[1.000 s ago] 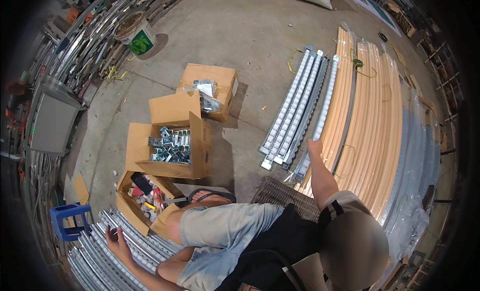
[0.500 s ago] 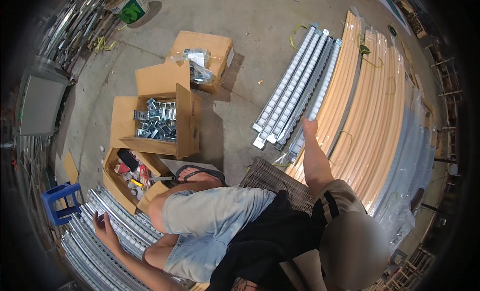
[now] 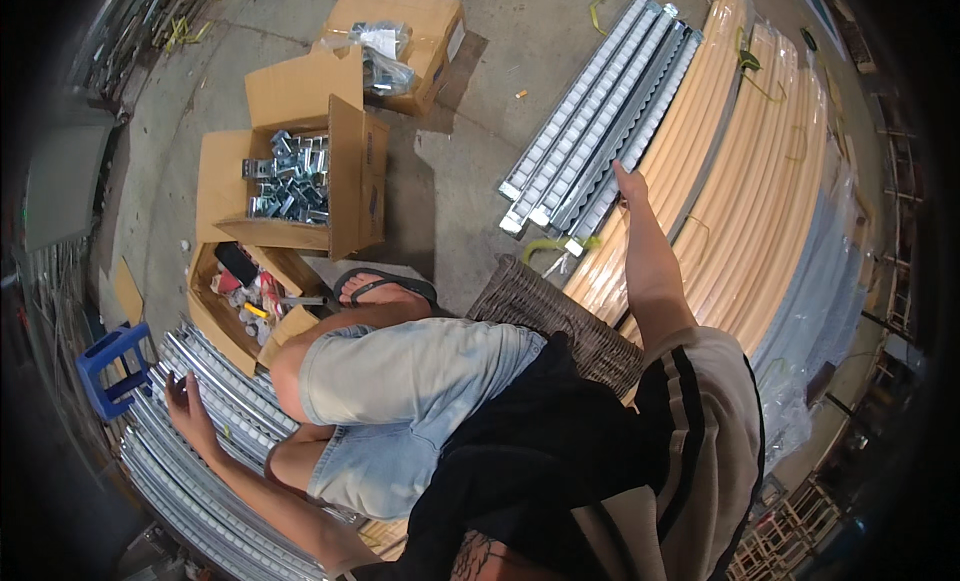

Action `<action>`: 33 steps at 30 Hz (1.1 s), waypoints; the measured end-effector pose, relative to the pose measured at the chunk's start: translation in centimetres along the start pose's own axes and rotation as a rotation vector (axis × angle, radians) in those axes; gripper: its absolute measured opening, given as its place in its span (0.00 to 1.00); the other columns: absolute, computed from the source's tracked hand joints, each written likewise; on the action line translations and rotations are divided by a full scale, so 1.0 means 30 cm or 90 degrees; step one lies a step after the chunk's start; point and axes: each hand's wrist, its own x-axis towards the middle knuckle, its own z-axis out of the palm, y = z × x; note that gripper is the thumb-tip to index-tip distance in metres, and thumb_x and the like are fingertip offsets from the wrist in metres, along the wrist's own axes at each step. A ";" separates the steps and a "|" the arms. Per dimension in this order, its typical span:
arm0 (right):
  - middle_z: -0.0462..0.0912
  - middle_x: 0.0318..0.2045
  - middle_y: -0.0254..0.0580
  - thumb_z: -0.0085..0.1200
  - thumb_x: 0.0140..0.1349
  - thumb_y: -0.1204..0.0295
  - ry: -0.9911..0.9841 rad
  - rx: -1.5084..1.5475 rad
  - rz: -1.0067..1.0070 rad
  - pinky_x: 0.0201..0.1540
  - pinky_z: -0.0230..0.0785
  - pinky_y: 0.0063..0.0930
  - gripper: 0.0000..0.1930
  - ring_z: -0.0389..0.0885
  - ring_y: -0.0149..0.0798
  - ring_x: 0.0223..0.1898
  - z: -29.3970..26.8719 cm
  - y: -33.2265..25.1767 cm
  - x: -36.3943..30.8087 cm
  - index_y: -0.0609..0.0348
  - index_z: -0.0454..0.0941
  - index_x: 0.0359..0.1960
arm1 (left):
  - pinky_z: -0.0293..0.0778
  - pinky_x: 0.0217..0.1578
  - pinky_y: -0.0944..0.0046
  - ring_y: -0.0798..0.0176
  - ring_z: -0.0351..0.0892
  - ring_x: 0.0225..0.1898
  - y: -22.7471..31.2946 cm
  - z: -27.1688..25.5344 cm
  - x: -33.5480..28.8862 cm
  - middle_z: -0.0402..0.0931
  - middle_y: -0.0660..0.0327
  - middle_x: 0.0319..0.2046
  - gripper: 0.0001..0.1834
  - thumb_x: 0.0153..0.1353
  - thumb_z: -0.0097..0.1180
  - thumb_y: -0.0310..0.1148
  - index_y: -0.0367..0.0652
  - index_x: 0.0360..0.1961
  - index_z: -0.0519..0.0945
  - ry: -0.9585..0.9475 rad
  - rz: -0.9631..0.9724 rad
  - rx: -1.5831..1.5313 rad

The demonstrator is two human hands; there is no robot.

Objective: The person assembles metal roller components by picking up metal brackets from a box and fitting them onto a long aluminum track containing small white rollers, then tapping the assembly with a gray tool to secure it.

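Low over a pile of metal roller tracks [image 3: 205,471], my left hand [image 3: 190,418] hovers with its fingers apart and nothing in it. My right hand [image 3: 630,186] reaches forward to the long edge of the rightmost roller track [image 3: 645,131] of a small group on the floor. Its leading fingertip points at that edge; the other fingers are partly hidden, and whether they touch the track is hard to see. Beside it lie more roller tracks [image 3: 575,116] with white rollers in metal channels, side by side.
Plastic-wrapped tan tubes [image 3: 740,171] lie right of the tracks. An open carton [image 3: 345,171] holds several metal brackets [image 3: 290,181]. Behind it stands another carton [image 3: 425,36]; a smaller box [image 3: 215,311] with oddments is nearer. A blue stool [image 3: 95,366] and woven mat [image 3: 560,321] are close by.
The whole view has shifted, so things sit higher in the picture. The rightmost track lies closer against its neighbour. My right hand has shifted slightly right from that track; my left remains over the pile.
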 end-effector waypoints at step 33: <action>0.76 0.27 0.37 0.54 0.68 0.62 -0.562 -0.430 -0.433 0.27 0.64 0.32 0.13 0.72 0.34 0.25 -0.532 -1.163 -0.348 0.60 0.80 0.42 | 0.78 0.39 0.59 0.54 0.83 0.35 -0.662 0.180 -1.066 0.83 0.47 0.37 0.35 0.54 0.69 0.48 0.28 0.53 0.78 0.253 -0.462 -0.056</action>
